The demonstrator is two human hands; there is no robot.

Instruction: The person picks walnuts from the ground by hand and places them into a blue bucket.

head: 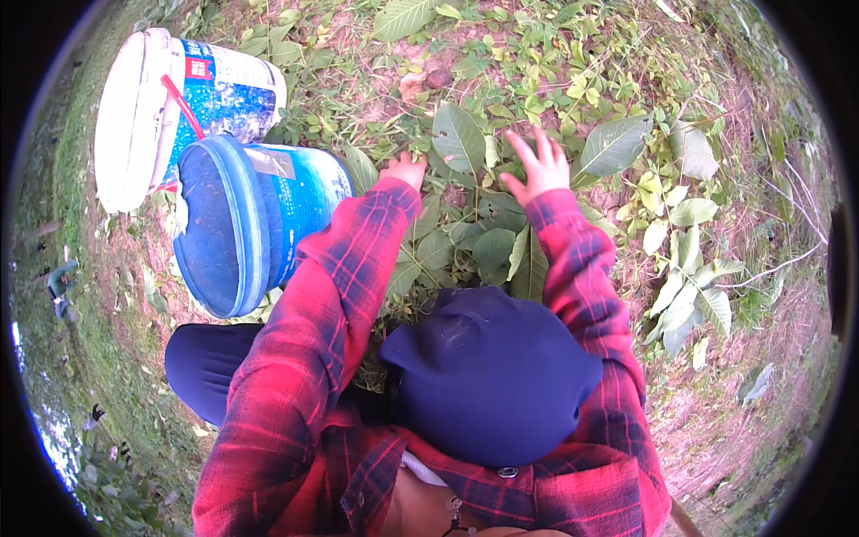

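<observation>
Among green leaves on the ground, my left hand reaches down near a broad leaf. Its fingers are partly bent, and whether they grip anything is unclear. My right hand is spread over the leafy ground, fingers apart and nothing in them. Between the hands lies a large oval leaf with small holes. Another broad leaf is just right of my right hand. Farther out rests a dark brown roundish thing, possibly a walnut, beside a dry tan leaf.
Left of my left arm is a blue plastic bucket, touching or close to a white-and-blue bucket with a red handle. A leafy cut sprig and a thin bare twig lie right. Far left, a person is visible.
</observation>
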